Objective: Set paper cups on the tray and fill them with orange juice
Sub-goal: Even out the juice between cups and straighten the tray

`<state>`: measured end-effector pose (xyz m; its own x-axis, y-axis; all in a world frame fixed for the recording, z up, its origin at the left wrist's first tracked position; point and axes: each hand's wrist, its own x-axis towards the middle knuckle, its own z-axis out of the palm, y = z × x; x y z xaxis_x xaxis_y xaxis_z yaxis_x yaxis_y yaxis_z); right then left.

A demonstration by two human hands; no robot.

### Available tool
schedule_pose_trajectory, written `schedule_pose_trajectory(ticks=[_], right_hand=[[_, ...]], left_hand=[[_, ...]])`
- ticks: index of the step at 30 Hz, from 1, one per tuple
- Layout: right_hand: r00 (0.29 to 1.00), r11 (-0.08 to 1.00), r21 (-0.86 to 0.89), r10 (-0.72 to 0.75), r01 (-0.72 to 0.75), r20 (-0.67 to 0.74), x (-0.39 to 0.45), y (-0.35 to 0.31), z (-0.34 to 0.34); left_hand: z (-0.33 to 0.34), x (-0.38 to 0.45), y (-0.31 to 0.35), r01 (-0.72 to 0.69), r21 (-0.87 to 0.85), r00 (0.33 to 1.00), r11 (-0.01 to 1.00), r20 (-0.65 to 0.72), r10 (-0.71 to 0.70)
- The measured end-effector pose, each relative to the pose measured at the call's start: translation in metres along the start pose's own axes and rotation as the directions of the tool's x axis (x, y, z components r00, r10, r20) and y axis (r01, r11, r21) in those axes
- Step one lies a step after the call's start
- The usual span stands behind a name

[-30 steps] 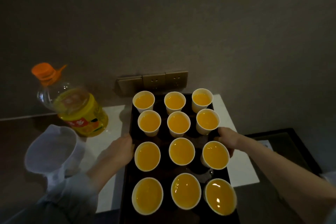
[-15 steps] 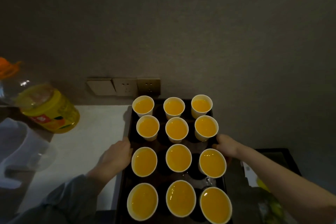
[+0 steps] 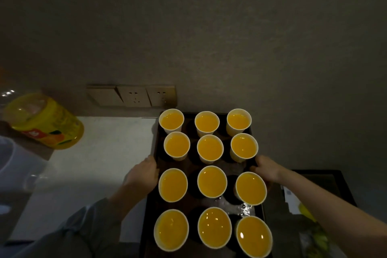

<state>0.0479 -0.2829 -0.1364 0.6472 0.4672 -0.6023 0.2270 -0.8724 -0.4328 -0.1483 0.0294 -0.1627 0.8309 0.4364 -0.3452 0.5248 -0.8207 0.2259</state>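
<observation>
both hands, left hand [image 3: 142, 175] and right hand [image 3: 267, 168], grip closed on the dark rectangular tray [image 3: 156, 205] carrying twelve juice-filled white paper cups [image 3: 210, 148].

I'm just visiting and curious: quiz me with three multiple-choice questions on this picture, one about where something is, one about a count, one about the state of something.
1. Where does the juice bottle stand relative to the tray?
A. To its left, on the counter
B. On the tray among the cups
C. To its right, by the wall

2. How many paper cups are on the tray?
A. Six
B. Nine
C. Twelve

3. What state are the cups in?
A. All empty
B. All holding orange juice
C. Stacked inside one another

Answers:
1. A, the yellow-labelled bottle sits at the far left, apart from the tray.
2. C, there are four rows of three.
3. B, every cup shows orange liquid inside, while the left hand and right hand grip the tray's two side edges.
</observation>
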Motion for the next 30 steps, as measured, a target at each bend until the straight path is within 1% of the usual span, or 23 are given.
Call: schedule_pose_trajectory(ticks=[3, 7, 12, 14, 17, 19, 23, 27, 30], right_hand=[[1.000, 1.000, -0.006, -0.005, 0.005, -0.012, 0.004, 0.004, 0.001], [1.000, 1.000, -0.007, -0.009, 0.009, -0.010, 0.008, 0.007, 0.002], [1.000, 1.000, -0.012, -0.011, 0.011, 0.002, 0.009, 0.010, 0.004], [1.000, 1.000, -0.012, -0.005, 0.005, 0.004, 0.008, 0.010, 0.005], [1.000, 1.000, 0.016, -0.004, 0.004, 0.014, 0.008, 0.010, 0.005], [1.000, 1.000, 0.018, 0.002, -0.003, 0.013, 0.008, 0.009, 0.006], [1.000, 1.000, -0.003, -0.006, 0.006, 0.010, 0.010, 0.008, 0.006], [1.000, 1.000, 0.007, -0.005, 0.005, 0.013, 0.011, 0.010, 0.006], [1.000, 1.000, 0.004, 0.003, -0.003, 0.020, 0.013, 0.007, 0.004]], left_hand=[[0.003, 0.004, 0.003, -0.012, 0.047, 1.000, 0.999, -0.017, 0.013], [0.009, 0.009, 0.007, 0.057, 0.052, 0.998, 0.997, -0.037, -0.055], [0.017, 0.012, -0.002, -0.016, -0.006, 0.998, 1.000, -0.059, 0.016], [0.019, 0.011, -0.002, -0.021, -0.033, 0.996, 0.999, -0.083, 0.018], [0.019, 0.010, -0.002, -0.009, -0.022, 0.995, 1.000, -0.099, 0.006], [0.020, 0.011, -0.003, -0.025, -0.005, 0.997, 1.000, -0.076, 0.025], [0.017, 0.015, 0.002, 0.016, 0.006, 1.000, 1.000, 0.008, -0.016], [0.017, 0.015, 0.004, 0.074, 0.044, 0.997, 0.996, -0.016, -0.073], [0.019, 0.015, 0.001, 0.004, -0.006, 1.000, 1.000, -0.025, -0.004]])
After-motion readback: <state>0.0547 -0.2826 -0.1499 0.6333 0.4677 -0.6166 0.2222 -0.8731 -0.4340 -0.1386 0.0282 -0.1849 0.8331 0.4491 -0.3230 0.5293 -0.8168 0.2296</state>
